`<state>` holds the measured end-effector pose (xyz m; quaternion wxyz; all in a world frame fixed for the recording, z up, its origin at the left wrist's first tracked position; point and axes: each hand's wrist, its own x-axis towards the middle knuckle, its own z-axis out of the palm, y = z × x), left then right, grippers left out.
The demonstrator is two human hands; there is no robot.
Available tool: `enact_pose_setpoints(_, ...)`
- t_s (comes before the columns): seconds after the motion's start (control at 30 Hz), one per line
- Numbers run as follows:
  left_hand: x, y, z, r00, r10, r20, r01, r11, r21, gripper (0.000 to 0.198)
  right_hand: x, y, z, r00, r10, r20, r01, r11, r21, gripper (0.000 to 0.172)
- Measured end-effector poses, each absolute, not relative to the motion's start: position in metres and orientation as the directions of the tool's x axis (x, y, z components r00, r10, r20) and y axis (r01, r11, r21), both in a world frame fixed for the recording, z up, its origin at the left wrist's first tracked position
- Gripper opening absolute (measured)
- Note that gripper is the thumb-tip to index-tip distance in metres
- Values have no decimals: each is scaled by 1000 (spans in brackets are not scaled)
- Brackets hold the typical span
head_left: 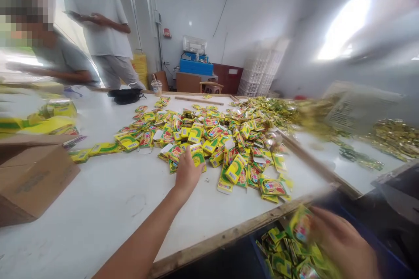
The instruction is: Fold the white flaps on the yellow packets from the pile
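Note:
My left hand (187, 173) reaches across the white table (108, 209) and closes on a yellow-green sachet (197, 153) at the near edge of a large pile of sachets (216, 139). My right hand (343, 244) is low at the bottom right, blurred by motion, over a blue bin (389, 261) with several sachets (284, 257) in it. A blurred sachet (301, 224) shows at its fingers; I cannot tell whether the hand grips it.
A cardboard box (32, 178) sits at the left table edge. Two other people (101, 30) are at the far left. A wooden strip (310, 161) divides the table from a section with gold wrappers (393, 137) and a white crate (360, 107). A cup (157, 87) stands at the back.

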<state>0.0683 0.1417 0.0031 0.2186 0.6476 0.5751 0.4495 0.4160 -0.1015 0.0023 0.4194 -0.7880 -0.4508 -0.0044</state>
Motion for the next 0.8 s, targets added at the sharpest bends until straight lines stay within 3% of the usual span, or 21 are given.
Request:
enact_pose_setpoints(0.1,83,172,0,-131,934,331,542,-212,813,78,450,-123,-19,627,662,410,723,-300,-623,26)
enact_pose_setpoints(0.27,80,151,-1,-110,973,202,482,-126,867,71,334,-73,-29,404,837,370,590,71,-805,21)
enact_pose_setpoints(0.43,57,63,2,6,999,51,426,-49,904,67,202,-8,-22,47,915,401,520,321,-792,62)
enact_pose_setpoints(0.57,24,18,-3,35,998,47,271,-55,961,52,174,-2,-22,-104,960,259,202,275,-940,44)
enact_pose_setpoints(0.63,9,12,-6,27,999,-19,132,16,991,42,178,-6,-18,-184,964,192,89,211,-974,45)
enact_pose_setpoints(0.7,1,11,-7,79,986,-148,-74,154,985,38,185,-8,-13,-226,955,191,94,216,-972,43)
enact_pose_setpoints(0.8,0,9,-4,199,941,-273,-292,323,900,32,194,-11,-6,-207,962,180,90,202,-975,27)
